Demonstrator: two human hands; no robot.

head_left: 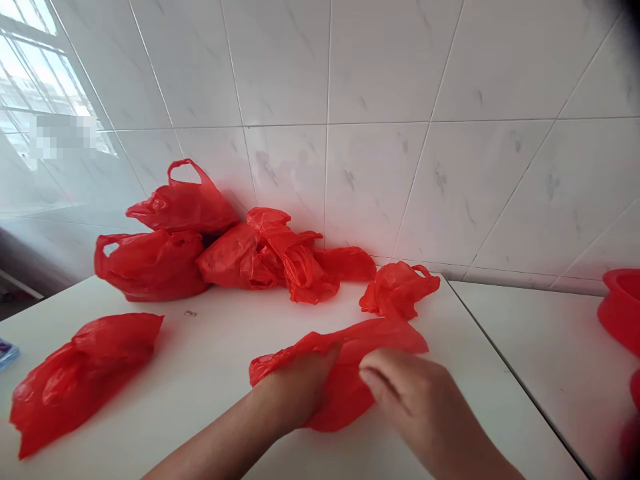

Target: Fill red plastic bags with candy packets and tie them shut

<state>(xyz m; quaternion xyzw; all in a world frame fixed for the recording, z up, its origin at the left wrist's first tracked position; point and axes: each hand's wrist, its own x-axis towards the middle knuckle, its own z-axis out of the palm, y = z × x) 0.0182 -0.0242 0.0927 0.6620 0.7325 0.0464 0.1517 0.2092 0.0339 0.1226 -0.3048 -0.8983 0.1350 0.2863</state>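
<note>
A red plastic bag (350, 390) is spread out in front of me, just above the white table. My left hand (305, 387) grips it, the fingers partly hidden by the red film. My right hand (410, 393) is closed in a pinch at the bag's right side, its fingertips against the film. Behind the bag lies a small crumpled red bag (397, 290) with a loop handle. To the left on the table rests another red bag (90, 373), its contents hidden.
Several filled red bags (155, 263) are piled by the tiled wall (380, 67). The white table (210, 373) has a seam at right; beyond it stands a red basin (620, 310). A blue-and-clear packet (7, 353) sits at the left edge.
</note>
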